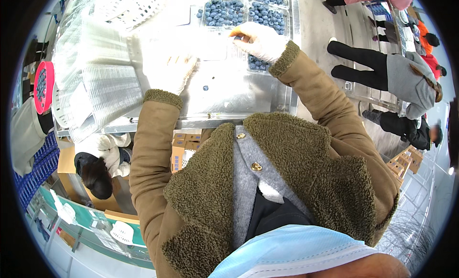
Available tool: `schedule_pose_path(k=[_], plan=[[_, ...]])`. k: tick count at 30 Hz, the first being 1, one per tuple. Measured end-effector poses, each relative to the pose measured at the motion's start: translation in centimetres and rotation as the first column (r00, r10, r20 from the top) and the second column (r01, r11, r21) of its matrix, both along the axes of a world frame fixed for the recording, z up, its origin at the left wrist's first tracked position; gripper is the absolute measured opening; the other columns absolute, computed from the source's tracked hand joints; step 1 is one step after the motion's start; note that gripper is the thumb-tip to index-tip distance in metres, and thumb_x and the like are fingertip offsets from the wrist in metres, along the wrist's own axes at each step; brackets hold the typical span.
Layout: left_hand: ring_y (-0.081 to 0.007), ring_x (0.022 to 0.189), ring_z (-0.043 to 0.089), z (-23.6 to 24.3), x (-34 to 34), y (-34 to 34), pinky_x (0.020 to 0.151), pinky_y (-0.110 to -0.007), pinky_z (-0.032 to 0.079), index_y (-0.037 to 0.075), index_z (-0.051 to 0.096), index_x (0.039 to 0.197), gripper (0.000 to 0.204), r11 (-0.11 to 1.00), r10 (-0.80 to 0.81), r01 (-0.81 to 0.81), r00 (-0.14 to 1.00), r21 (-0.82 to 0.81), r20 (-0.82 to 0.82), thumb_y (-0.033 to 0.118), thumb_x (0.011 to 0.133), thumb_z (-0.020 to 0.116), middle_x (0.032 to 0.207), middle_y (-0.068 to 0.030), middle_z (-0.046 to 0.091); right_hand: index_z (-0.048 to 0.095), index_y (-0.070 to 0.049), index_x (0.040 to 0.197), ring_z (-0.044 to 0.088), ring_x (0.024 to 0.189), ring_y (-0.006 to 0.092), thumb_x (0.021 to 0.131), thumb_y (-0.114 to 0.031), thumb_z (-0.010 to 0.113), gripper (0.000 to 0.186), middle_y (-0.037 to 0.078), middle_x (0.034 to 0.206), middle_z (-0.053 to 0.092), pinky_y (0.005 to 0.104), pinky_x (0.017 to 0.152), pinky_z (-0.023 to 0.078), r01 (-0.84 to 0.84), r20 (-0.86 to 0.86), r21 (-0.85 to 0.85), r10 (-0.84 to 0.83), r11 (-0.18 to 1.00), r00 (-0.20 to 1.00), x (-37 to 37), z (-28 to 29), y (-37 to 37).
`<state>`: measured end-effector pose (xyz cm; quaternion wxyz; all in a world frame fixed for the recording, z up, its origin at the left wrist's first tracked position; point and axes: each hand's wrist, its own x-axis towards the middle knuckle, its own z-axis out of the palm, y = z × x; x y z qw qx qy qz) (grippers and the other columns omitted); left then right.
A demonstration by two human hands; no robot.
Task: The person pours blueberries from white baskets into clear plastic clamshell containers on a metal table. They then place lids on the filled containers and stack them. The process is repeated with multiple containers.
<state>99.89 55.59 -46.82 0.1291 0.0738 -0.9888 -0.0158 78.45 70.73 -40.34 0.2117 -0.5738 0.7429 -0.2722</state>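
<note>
My right hand (262,41), in a white glove, reaches in over clear plastic punnets. Its thumb and fingers are closed around a dark blueberry (238,38). Beyond it stand punnets filled with blueberries (224,12); another partly filled punnet (259,63) shows below the hand. My left hand (176,72), gloved too, lies low over the bright tabletop with its fingers stretched out, apparently holding nothing. Glare washes out its outline and whatever lies beside it. One loose blueberry (205,88) sits on the metal table (229,98), nearer me than the hands.
Tall nested stacks of clear punnets (107,79) stand at left. A white perforated basket (129,7) lies at the far left. Past the table's left edge is a pink bowl of berries (42,86). Several people stand to the right; a person (98,165) is at lower left, near cardboard boxes (184,146).
</note>
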Motion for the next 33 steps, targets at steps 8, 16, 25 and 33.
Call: schedule_pose_path(k=[8, 16, 25, 33], plan=[[-0.0169, 0.066, 0.058, 5.8, 0.9, -0.3, 0.055, -0.025, 0.047, 0.006, 0.062, 0.088, 0.02, 0.967, 0.12, 0.017, 0.849, 0.254, -0.514, -0.001, 0.071, 0.068, 0.079, -0.0058, 0.061, 0.064, -0.009, 0.098, 0.052, 0.068, 0.0056, 0.079, -0.013, 0.065, 0.019, -0.001, 0.083, 0.06, 0.0187, 0.065, 0.045, 0.329, 0.364, -0.375, -0.188, 0.867, 0.912, -1.8, 2.5, 4.8], [-0.0069, 0.055, 0.048, 6.7, -3.6, 1.9, 0.05, -0.02, 0.041, 0.002, 0.058, 0.07, 0.015, 0.405, 0.824, -0.015, 0.44, 0.914, -0.358, 0.007, 0.071, 0.072, 0.062, -0.0014, 0.054, 0.063, -0.009, 0.1, 0.053, 0.07, 0.0062, 0.08, -0.016, 0.064, 0.021, 0.001, 0.084, 0.06, 0.0187, 0.065, 0.046, 0.42, 0.425, -0.276, -0.283, 0.864, 0.86, -1.3, 2.7, 6.2], [-0.0111, 0.049, 0.042, 0.2, -7.0, 0.1, 0.046, -0.025, 0.038, 0.004, 0.055, 0.069, 0.032, 0.248, 0.9, -0.188, 0.409, 0.95, -0.154, 0.032, 0.078, 0.067, 0.055, -0.0025, 0.05, 0.059, -0.011, 0.107, 0.05, 0.064, 0.0135, 0.083, -0.028, 0.054, 0.03, 0.003, 0.073, 0.053, 0.0256, 0.062, 0.044, 0.121, 0.145, 0.033, -0.125, 0.992, 0.982, 1.3, -2.3, -1.1], [-0.0163, 0.074, 0.055, 0.7, -1.5, -0.8, 0.068, -0.027, 0.047, 0.0, 0.055, 0.101, 0.029, 0.302, 0.84, -0.165, 0.512, 0.939, -0.18, 0.026, 0.088, 0.051, 0.084, -0.0081, 0.056, 0.06, -0.013, 0.107, 0.054, 0.071, 0.0174, 0.086, -0.021, 0.051, 0.025, 0.006, 0.077, 0.054, 0.028, 0.066, 0.045, 0.178, -0.128, -0.151, -0.198, 0.972, 0.972, -1.3, -4.1, -2.9]])
